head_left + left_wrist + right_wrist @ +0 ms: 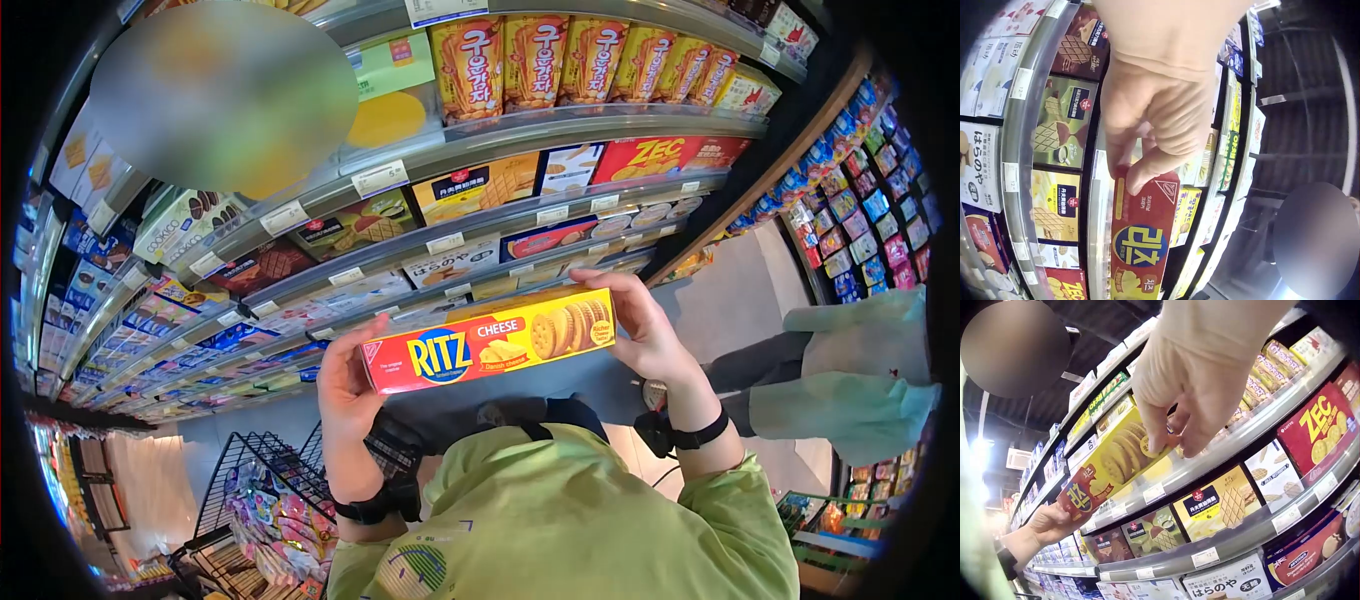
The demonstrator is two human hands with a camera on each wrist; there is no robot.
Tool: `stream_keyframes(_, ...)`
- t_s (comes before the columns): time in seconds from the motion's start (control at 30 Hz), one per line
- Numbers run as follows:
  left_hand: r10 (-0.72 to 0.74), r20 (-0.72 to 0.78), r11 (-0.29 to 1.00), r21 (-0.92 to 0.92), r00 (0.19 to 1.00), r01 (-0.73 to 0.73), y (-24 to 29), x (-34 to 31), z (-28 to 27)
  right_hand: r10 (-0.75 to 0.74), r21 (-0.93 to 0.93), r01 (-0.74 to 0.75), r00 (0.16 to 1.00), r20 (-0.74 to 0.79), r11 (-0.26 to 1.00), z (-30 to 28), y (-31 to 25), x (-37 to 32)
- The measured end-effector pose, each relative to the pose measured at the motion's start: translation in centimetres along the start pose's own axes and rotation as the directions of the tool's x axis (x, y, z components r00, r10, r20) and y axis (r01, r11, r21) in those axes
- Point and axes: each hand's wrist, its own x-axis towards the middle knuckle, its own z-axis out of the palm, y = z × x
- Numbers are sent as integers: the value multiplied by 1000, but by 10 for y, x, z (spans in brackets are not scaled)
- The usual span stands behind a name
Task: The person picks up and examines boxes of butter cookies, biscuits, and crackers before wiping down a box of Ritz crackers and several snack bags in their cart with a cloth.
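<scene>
A long red and yellow box of Ritz cheese crackers [490,340] is held level between both hands, its "RITZ CHEESE" side toward the head view. My left hand [348,385] grips the red end, thumb and fingers on either side of it. At the yellow end my right hand [650,335] pinches the box near its pictured crackers. In the left wrist view, the left hand [1157,119] holds the cracker box [1141,237] by its end, Korean lettering showing. The right wrist view has the right hand [1188,394] pinching the opposite end of the box [1116,459].
Store shelves [590,130] packed with biscuit boxes rise in front. Below left stands a black wire cart [255,480] with colourful packages. Another person in a pale green top [850,400] is at the right, near a rack of hanging packets [865,220].
</scene>
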Motion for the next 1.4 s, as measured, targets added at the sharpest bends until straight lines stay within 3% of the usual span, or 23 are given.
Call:
stream_keyframes(0.2, -64, -45, 995, 74, 997, 68, -4, 23, 30, -6, 108, 0, 998, 60, 994, -43, 16, 22)
stream_keyframes(0.27, -53, -79, 995, 74, 995, 59, -6, 29, 46, 122, 202, -128, 992, 42, 971, -63, 15, 27)
stream_keyframes(0.33, -113, -75, 987, -127, 991, 103, -4, 36, 68, 104, 220, -126, 988, 111, 967, -87, 11, 36)
stream_keyframes(0.4, -154, -145, 987, -75, 977, 145, -6, 39, 88, 190, 313, -236, 967, 169, 920, -112, 6, 43)
stream_keyframes(0.47, -221, -185, 975, -68, 957, 212, -14, 44, 107, 188, 236, -235, 961, 203, 943, -138, 8, 49)
stream_keyframes(0.8, -109, -331, 994, -17, 937, 110, -35, 52, 204, 156, 305, -306, 888, 433, 902, -240, 20, 65)
stream_keyframes(0.83, -86, -362, 986, 102, 928, 131, -41, 43, 207, 182, 281, -329, 878, 444, 902, -247, 14, 64)
stream_keyframes(0.87, -30, -376, 966, 227, 926, 123, -46, 39, 208, 144, 304, -310, 875, 463, 901, -253, 18, 64)
stream_keyframes(0.9, -78, -374, 976, 162, 924, 147, -43, 44, 219, 118, 232, -255, 870, 478, 939, -260, 16, 65)
stream_keyframes(0.93, -131, -361, 980, 93, 923, 176, -36, 47, 233, 99, 298, -271, 868, 487, 915, -264, 19, 65)
stream_keyframes(1.0, -179, -369, 972, 77, 912, 222, -28, 54, 251, 90, 167, -192, 870, 484, 967, -279, 34, 62)
stream_keyframes(1.07, -148, -392, 976, 88, 908, 198, -24, 64, 266, 138, 155, -236, 871, 472, 959, -287, 16, 62)
stream_keyframes(1.13, -134, -330, 988, 22, 934, 150, -18, 79, 273, 66, 95, -111, 920, 387, 989, -292, 4, 63)
stream_keyframes(1.2, 51, -243, 973, 233, 969, 7, -11, 94, 275, 39, 61, -64, 941, 337, 996, -297, -7, 64)
stream_keyframes(1.27, 94, -166, 950, 311, 982, -38, -7, 107, 273, 21, 21, -28, 958, 286, 999, -304, -22, 68)
stream_keyframes(1.33, 127, -231, 925, 380, 965, -31, 8, 129, 289, -152, -141, 186, 963, 223, 972, -315, -39, 74)
stream_keyframes(1.37, 187, -199, 912, 398, 962, -95, 15, 141, 295, -159, -140, 192, 964, 214, 971, -323, -52, 77)
stream_keyframes(1.4, 189, -178, 915, 390, 966, -107, 20, 153, 297, -283, -244, 326, 939, 194, 913, -332, -58, 82)
